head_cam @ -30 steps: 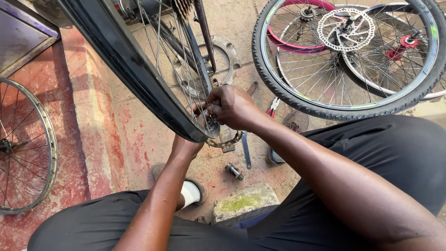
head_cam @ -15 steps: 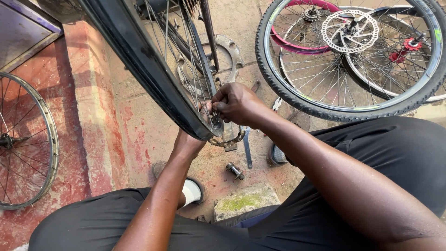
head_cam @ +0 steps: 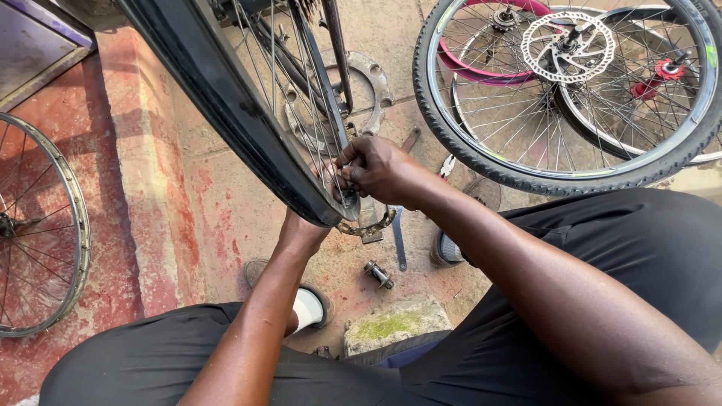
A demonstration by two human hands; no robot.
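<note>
Right hand (head_cam: 376, 169) pinches the spokes (head_cam: 320, 143) at the wheel's (head_cam: 226, 113) rim; left hand (head_cam: 304, 225) hidden behind the tyre, grip unclear. Work midway; parts lie loose.

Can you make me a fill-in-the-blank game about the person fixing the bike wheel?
1. The right hand pinches the ____ of the black-tyred wheel.
2. The left hand is mostly hidden behind the wheel's black ____.
3. A silver brake disc sits on a wheel lying on the ____.
4. The bare rim lies on ____-painted floor.

Missing words: spokes; tyre; ground; red
</note>
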